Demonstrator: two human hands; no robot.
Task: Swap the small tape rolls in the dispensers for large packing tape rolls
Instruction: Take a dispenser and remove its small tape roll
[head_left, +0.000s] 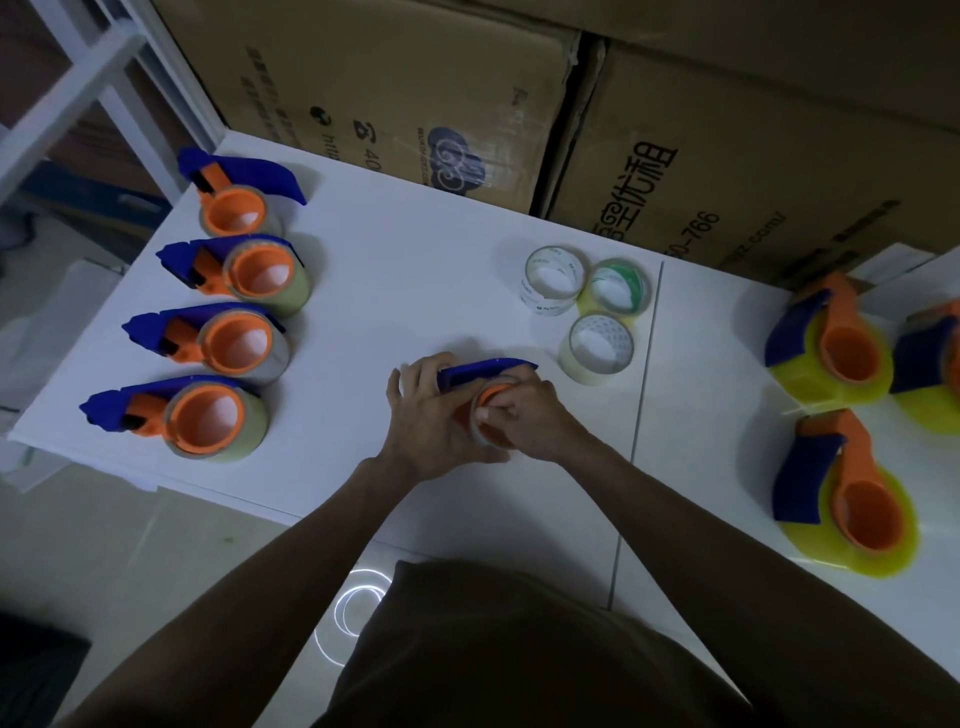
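At the middle of the white table I hold a blue and orange tape dispenser. My left hand grips its body from the left. My right hand pinches the small tape roll on its orange hub. Three loose small tape rolls stand just behind to the right. Several dispensers with small clear rolls line the left side. Three dispensers with large yellow rolls lie at the right.
Stacked cardboard boxes wall off the back of the table. A white shelf frame stands at the far left. The table's front edge runs just below my forearms, with pale floor beyond.
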